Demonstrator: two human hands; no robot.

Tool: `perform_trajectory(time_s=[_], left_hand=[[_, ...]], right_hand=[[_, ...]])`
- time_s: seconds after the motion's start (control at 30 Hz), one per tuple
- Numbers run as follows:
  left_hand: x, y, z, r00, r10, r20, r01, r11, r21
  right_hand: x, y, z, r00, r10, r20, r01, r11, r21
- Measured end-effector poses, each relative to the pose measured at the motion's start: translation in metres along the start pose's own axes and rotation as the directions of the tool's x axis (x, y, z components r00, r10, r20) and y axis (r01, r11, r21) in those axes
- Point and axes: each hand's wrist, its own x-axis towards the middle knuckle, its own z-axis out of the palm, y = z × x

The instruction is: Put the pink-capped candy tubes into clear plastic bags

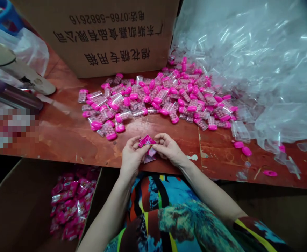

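A small pink printed packet [147, 141] with a clear lower part is between my two hands, near the table's front edge. My left hand [133, 154] pinches its left side, fingers curled. From the right, my right hand [169, 148] has thumb and fingertips closed on the packet's other side. Just beyond my hands lies a wide heap of small clear bottles [140, 101] with pink caps, holding pale pink balls.
An upright cardboard box [116, 38] stands behind the heap. Clear plastic bags and empty bottles [240, 130] cover the right. Two flasks [35, 78] lie at the left. Below the table edge, an open carton [17, 206] holds pink packed bottles [72, 203].
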Motion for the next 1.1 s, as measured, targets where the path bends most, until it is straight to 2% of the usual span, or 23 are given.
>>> perform_trajectory(time_s=[0.13, 0.23, 0.3, 0.4, 0.47, 0.5, 0.53, 0.6, 0.67, 0.7, 0.77, 0.83, 0.9, 0.93, 1.0, 1.1], left_hand=[[0.006, -0.009, -0.006, 0.989, 0.148, -0.005, -0.143, 0.961, 0.235], [0.009, -0.013, -0.009, 0.975, 0.223, 0.000, -0.205, 0.894, 0.399], [0.011, -0.015, -0.010, 0.969, 0.246, 0.000, -0.221, 0.871, 0.439], [0.012, -0.019, -0.012, 0.955, 0.297, 0.003, -0.259, 0.827, 0.500], [0.011, -0.020, -0.012, 0.929, 0.368, 0.029, -0.309, 0.731, 0.608], [0.009, -0.021, -0.012, 0.912, 0.406, 0.056, -0.336, 0.661, 0.671], [0.007, -0.020, -0.011, 0.894, 0.440, 0.089, -0.360, 0.584, 0.727], [0.000, -0.017, -0.008, 0.861, 0.490, 0.138, -0.386, 0.451, 0.805], [-0.008, -0.012, -0.004, 0.830, 0.543, 0.124, -0.375, 0.380, 0.845], [-0.011, -0.009, -0.001, 0.816, 0.569, 0.102, -0.372, 0.381, 0.847], [-0.013, -0.003, 0.006, 0.819, 0.569, 0.067, -0.400, 0.484, 0.779], [-0.011, 0.000, 0.015, 0.890, 0.451, 0.069, -0.403, 0.706, 0.583], [-0.006, 0.000, 0.026, 0.961, 0.258, 0.097, -0.276, 0.902, 0.333], [-0.003, -0.001, 0.031, 0.980, 0.175, 0.100, -0.194, 0.952, 0.236], [0.003, -0.005, 0.039, 0.994, 0.070, 0.080, -0.079, 0.989, 0.126], [0.012, -0.011, 0.048, 0.998, -0.001, 0.057, -0.003, 0.997, 0.077]], right_hand=[[0.001, 0.007, 0.003, 0.995, -0.103, 0.007, 0.102, 0.963, -0.250], [-0.001, 0.009, 0.005, 0.986, -0.162, 0.039, 0.161, 0.860, -0.484], [-0.004, 0.007, 0.007, 0.980, -0.189, 0.057, 0.180, 0.739, -0.649], [-0.006, 0.001, 0.008, 0.983, -0.180, 0.036, 0.116, 0.458, -0.881], [-0.006, -0.004, 0.005, 0.985, -0.171, -0.013, 0.043, 0.319, -0.947], [-0.005, -0.005, 0.002, 0.983, -0.181, -0.041, 0.015, 0.294, -0.956], [-0.005, -0.007, -0.002, 0.978, -0.200, -0.064, 0.000, 0.305, -0.952], [-0.003, -0.009, -0.011, 0.966, -0.240, -0.098, 0.015, 0.428, -0.904], [-0.002, -0.011, -0.019, 0.969, -0.219, -0.117, 0.057, 0.653, -0.756], [-0.002, -0.012, -0.022, 0.979, -0.179, -0.102, 0.072, 0.764, -0.641], [-0.003, -0.015, -0.024, 0.996, -0.080, -0.031, 0.060, 0.907, -0.416], [-0.004, -0.016, -0.022, 0.999, -0.019, 0.045, 0.031, 0.955, -0.295], [-0.005, -0.016, -0.019, 0.999, -0.026, 0.047, 0.038, 0.958, -0.283], [-0.004, -0.015, -0.018, 0.999, -0.050, 0.017, 0.053, 0.953, -0.298], [-0.002, -0.012, -0.018, 0.990, -0.125, -0.069, 0.094, 0.934, -0.344], [0.003, -0.010, -0.022, 0.947, -0.279, -0.158, 0.165, 0.846, -0.507]])
